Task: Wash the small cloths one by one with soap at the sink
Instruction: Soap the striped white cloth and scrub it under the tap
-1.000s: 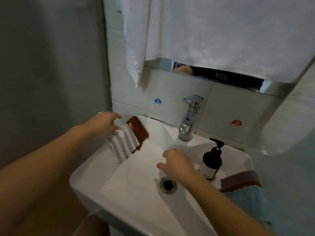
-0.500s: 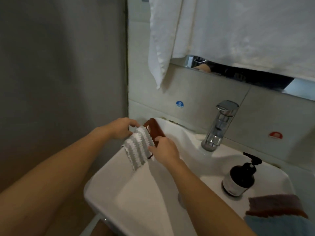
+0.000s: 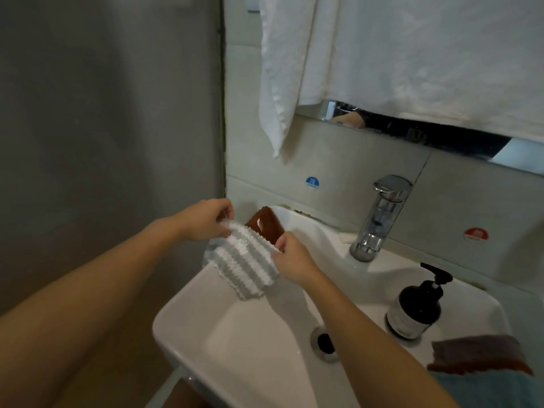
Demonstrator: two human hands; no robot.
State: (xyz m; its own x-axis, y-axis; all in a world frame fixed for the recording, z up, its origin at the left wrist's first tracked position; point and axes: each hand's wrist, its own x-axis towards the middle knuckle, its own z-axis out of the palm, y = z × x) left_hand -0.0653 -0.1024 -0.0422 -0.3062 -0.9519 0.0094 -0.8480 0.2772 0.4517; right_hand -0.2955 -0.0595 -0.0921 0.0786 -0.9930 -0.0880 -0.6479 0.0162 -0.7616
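The right hand has left the drain and joined the left hand; both now pinch the grey-striped cloth over the sink. It looks picked for washing; water and the soap bottle are probably next.

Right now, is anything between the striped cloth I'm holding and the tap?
Nothing visible. Left hand and right hand pinch the striped cloth over the sink; the brown cloth lies behind it, aside from the way to the tap.

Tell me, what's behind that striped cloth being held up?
Behind the striped cloth, which both the left hand and right hand pinch, a brown cloth lies on the sink corner. Its lower part is covered.
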